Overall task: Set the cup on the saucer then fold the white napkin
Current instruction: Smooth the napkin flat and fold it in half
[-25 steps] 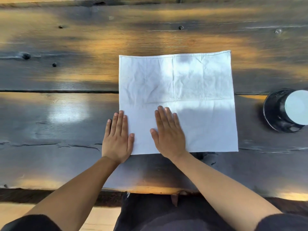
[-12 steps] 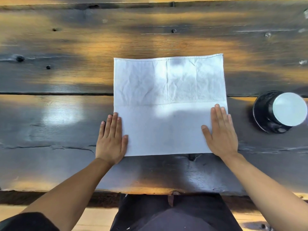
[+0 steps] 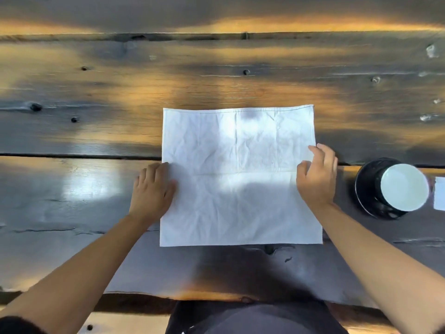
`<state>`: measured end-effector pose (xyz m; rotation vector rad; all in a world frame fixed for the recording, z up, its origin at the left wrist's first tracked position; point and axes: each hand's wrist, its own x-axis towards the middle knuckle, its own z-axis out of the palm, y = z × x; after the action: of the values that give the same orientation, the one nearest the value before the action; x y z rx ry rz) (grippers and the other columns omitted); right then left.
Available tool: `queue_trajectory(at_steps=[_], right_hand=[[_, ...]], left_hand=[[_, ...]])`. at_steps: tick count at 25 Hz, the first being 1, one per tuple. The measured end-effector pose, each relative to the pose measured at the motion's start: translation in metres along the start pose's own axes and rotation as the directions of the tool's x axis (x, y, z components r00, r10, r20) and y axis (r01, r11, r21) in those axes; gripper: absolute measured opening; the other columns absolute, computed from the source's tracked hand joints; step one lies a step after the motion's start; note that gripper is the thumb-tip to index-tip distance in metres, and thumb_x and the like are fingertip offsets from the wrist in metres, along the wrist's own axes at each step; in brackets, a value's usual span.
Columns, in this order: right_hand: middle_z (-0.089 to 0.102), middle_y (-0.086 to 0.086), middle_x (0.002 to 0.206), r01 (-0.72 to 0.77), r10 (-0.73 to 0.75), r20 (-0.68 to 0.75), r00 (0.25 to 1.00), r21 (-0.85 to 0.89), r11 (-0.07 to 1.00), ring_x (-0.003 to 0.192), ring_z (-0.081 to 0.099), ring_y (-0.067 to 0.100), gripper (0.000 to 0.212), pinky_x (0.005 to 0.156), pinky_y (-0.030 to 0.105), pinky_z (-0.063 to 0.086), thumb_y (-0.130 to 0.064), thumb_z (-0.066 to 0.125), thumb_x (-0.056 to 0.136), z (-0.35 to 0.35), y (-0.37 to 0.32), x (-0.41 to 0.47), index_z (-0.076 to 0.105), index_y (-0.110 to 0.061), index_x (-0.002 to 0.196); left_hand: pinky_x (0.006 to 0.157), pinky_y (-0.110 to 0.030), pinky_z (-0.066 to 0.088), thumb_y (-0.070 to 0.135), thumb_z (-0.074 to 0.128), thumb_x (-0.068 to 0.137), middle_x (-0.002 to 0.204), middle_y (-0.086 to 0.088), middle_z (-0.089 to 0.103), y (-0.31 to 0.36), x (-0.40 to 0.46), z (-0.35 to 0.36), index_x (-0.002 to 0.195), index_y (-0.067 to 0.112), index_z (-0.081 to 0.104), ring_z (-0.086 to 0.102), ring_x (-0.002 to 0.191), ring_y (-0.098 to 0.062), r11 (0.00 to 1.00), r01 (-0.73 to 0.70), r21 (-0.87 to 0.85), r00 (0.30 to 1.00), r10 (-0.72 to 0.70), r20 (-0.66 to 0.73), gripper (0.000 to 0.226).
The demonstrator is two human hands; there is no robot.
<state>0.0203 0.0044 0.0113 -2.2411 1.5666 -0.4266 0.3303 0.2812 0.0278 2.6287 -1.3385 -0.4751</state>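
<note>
Already the cup [image 3: 404, 187] sits on the saucer [image 3: 363, 186], off to my right, so I judge the folding step is in hand. The napkin [image 3: 238, 179] lies spread flat on the table [image 3: 72, 189] before me. My left hand [image 3: 152, 192] rests at its left edge, fingers curled; whether they pinch cloth I cannot tell. My right hand [image 3: 317, 176] pinches the right edge. Next, I reckon, both edges must lift together and meet squarely. The saucer's right part hides behind the cup; something pale is cut off beyond it.

left hand [image 3: 152, 189] curled, right hand [image 3: 317, 174] pinching
</note>
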Motion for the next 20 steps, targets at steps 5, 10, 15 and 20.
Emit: queue_trajectory(at_steps=[5, 10, 15, 20], right_hand=[[0.049, 0.016, 0.138, -0.224, 0.227, 0.05, 0.973, -0.058, 0.973, 0.127, 0.045, 0.037, 0.051, 0.107, 0.048, 0.034, -0.013, 0.055, 0.09, 0.003, -0.026, 0.088, 0.052, -0.012, 0.141], [0.048, 0.016, 0.129, -0.059, 0.087, 0.176, 0.981, -0.158, 0.986, 0.121, 0.042, 0.04, 0.057, 0.106, 0.05, 0.033, -0.011, 0.053, 0.09, 0.004, -0.021, 0.137, 0.053, -0.025, 0.146], [0.052, 0.015, 0.123, 0.013, 0.014, 0.22, 0.975, -0.123, 0.992, 0.12, 0.044, 0.038, 0.035, 0.103, 0.041, 0.039, -0.012, 0.053, 0.093, -0.001, -0.015, 0.154, 0.069, -0.018, 0.123], [0.059, 0.015, 0.116, -0.122, 0.114, 0.255, 0.96, 0.015, 0.992, 0.115, 0.053, 0.034, 0.017, 0.09, 0.031, 0.04, -0.009, 0.059, 0.09, -0.011, -0.022, 0.163, 0.07, -0.014, 0.102]], left_hand=[[0.107, -0.053, 0.045, 0.017, 0.058, 0.094, 0.142, -0.016, 0.045, 0.008, 0.109, -0.027, 0.156, 0.009, 0.031, 0.052, 0.126, -0.038, 0.957, 0.184, -0.225, 0.983, -0.178, 0.045, 0.067], [0.107, -0.047, 0.047, 0.01, 0.053, 0.092, 0.132, -0.017, 0.047, 0.003, 0.175, -0.043, 0.151, 0.026, 0.046, 0.057, 0.117, -0.04, 0.966, 0.196, -0.167, 0.98, -0.188, 0.065, 0.062], [0.087, -0.041, 0.048, -0.001, 0.053, 0.086, 0.109, -0.024, 0.062, 0.008, 0.195, -0.057, 0.119, 0.009, 0.073, 0.061, 0.1, -0.042, 0.991, 0.121, -0.055, 0.991, -0.117, 0.07, 0.04], [0.073, -0.031, 0.041, 0.007, 0.062, 0.086, 0.092, -0.014, 0.072, 0.015, 0.203, -0.078, 0.095, 0.012, 0.074, 0.061, 0.09, -0.033, 0.95, 0.303, -0.079, 0.944, -0.288, 0.162, 0.015]])
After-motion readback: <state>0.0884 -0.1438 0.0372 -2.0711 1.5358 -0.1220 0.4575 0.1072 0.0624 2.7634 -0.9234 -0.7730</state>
